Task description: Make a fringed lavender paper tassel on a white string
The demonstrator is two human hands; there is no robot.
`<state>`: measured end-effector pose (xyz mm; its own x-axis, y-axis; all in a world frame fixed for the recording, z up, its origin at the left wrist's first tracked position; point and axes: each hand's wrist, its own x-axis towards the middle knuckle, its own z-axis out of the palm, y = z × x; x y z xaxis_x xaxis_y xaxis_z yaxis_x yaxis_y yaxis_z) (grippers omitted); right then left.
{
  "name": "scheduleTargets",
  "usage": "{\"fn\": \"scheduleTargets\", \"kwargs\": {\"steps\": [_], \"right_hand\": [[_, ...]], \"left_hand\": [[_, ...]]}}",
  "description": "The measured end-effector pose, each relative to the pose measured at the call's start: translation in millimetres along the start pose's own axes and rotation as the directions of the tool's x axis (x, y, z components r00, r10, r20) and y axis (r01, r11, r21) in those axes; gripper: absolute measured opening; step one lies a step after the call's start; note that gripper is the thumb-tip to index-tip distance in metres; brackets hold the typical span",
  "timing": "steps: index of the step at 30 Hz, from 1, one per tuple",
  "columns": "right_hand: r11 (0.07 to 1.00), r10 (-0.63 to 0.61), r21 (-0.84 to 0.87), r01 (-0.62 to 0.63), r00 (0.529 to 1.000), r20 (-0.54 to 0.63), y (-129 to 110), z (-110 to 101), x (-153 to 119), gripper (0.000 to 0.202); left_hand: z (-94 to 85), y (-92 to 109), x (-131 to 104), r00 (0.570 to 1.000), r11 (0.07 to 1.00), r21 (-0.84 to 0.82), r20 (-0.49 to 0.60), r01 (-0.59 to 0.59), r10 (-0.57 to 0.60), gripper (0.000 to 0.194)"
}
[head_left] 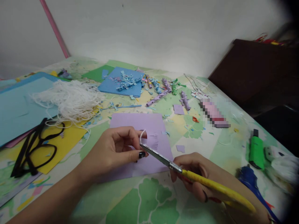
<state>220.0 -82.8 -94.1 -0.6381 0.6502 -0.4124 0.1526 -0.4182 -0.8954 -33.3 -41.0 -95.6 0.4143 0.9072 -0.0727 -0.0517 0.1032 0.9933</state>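
My left hand (116, 149) is closed in a pinch on a short white string (141, 135), which loops up above the fingertips. In my right hand (196, 174) is a pair of scissors (161, 158) with yellow handles. The blade tips reach the string right beside my left fingers. The blades look closed or nearly so; whether the string lies between them I cannot tell. Beneath both lies a sheet of purple paper (137, 119). Part of a small purple piece with fine cut slits (153, 141) shows behind the scissors.
A heap of white string (72, 99) lies left, near black-framed glasses (35, 149) on yellow paper (67, 152). Rolled paper pieces (157, 98) and blue scraps (128, 81) are at the back. A green lighter (256, 151) and a dark blue object (249, 180) lie right.
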Motion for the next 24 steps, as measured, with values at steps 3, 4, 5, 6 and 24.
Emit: {"fn": "scheduleTargets", "kwargs": {"steps": [3, 4, 5, 6, 24], "right_hand": [[1.0, -0.005, 0.014, 0.005, 1.0, 0.001, 0.8, -0.3, 0.2, 0.047], [1.0, 0.002, 0.019, -0.002, 1.0, 0.003, 1.2, -0.6, 0.3, 0.046], [1.0, 0.008, 0.02, -0.008, 1.0, 0.001, 1.7, -0.9, 0.6, 0.044], [1.0, 0.017, 0.019, -0.017, 1.0, -0.001, 2.1, -1.3, 0.8, 0.041], [0.998, 0.07, 0.004, -0.071, 0.998, 0.002, 3.2, -4.7, -0.2, 0.028]], "left_hand": [[-0.2, -0.5, -0.3, 1.0, 1.0, 0.003, -0.005, -0.004, 0.004, 0.019], [-0.2, -0.8, -0.4, 1.0, 1.0, 0.002, -0.001, -0.006, 0.006, 0.019], [-0.2, -1.1, -0.5, 1.0, 1.0, 0.003, 0.001, -0.005, 0.005, 0.019], [-0.2, -1.2, -0.6, 1.0, 1.0, 0.004, 0.001, -0.004, 0.004, 0.019], [-2.0, -0.4, 0.8, 1.0, 0.999, -0.035, 0.013, -0.01, 0.011, 0.017]]}}
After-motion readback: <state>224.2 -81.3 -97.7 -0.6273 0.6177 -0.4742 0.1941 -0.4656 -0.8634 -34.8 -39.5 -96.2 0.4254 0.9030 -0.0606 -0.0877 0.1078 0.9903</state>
